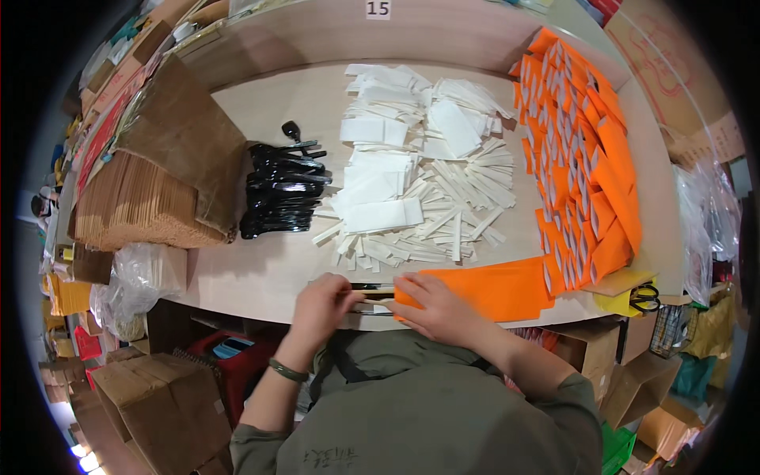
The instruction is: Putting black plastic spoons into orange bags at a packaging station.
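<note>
At the table's front edge, my left hand [323, 305] is closed around the ends of a small bundle [372, 294]. It has a dark, shiny utensil and pale, slim pieces in it; their exact kinds are partly hidden by the fingers. The bundle's other end reaches the mouth of a flat orange sleeve [491, 289]. My right hand [435, 307] grips that sleeve at its left end, thumb side toward the bundle. More orange sleeves lie beneath and to the right of it. Beyond my left hand is a pile of black plastic spoons [285, 190].
Folded white paper napkins [384, 214] and slim white paper strips [475, 178] cover the middle. Overlapping orange sleeves [582, 166] fill the right side. A cardboard box [174, 142] of brown, tightly packed pieces stands left. Black-handled scissors [645, 297] lie at the right front corner.
</note>
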Action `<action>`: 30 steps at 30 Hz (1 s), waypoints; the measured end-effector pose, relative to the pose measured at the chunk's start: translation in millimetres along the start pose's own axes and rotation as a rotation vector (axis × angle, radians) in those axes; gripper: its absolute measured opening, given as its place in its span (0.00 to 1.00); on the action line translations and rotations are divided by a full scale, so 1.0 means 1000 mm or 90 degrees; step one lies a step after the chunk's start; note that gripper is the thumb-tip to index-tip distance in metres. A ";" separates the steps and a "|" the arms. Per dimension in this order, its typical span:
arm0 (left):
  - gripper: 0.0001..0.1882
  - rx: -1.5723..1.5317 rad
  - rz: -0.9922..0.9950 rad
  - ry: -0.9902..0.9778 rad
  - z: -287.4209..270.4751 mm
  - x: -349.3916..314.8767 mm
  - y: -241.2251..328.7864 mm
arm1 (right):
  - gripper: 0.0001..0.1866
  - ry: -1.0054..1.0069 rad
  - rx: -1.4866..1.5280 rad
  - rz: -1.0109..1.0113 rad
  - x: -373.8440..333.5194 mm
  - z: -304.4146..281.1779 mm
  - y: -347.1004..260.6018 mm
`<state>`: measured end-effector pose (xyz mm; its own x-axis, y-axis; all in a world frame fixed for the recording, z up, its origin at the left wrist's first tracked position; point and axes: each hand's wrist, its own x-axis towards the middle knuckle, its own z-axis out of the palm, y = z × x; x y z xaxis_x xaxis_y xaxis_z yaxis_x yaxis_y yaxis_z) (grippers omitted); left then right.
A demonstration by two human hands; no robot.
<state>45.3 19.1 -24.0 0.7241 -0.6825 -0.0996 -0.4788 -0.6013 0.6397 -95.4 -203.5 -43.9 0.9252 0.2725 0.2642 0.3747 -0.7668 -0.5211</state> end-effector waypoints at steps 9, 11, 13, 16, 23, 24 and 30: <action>0.19 0.087 -0.019 0.098 0.023 0.020 0.017 | 0.18 0.011 -0.045 0.069 0.001 -0.006 -0.010; 0.17 0.030 -0.002 0.060 0.021 0.022 0.016 | 0.18 0.019 -0.027 0.080 0.002 -0.004 -0.006; 0.15 -0.205 -0.023 -0.001 0.021 0.022 0.014 | 0.18 0.027 -0.013 0.074 0.001 -0.005 -0.003; 0.13 -0.345 0.039 -0.041 0.017 0.031 0.006 | 0.18 0.034 0.006 0.057 -0.001 -0.005 0.001; 0.14 -0.147 -0.026 0.011 0.028 0.027 0.026 | 0.19 0.032 0.024 0.042 -0.002 -0.004 0.006; 0.16 0.011 0.013 0.129 0.031 0.024 0.033 | 0.19 0.034 0.023 0.046 -0.003 -0.004 0.006; 0.20 0.138 -0.080 0.206 0.034 0.019 0.039 | 0.20 0.024 -0.025 0.087 0.000 -0.009 -0.009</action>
<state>23.6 -31.6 -26.8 0.8858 -0.4530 0.1006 -0.4453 -0.7689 0.4588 -98.9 -202.0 -32.0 0.9642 0.1421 0.2237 0.2417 -0.8177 -0.5225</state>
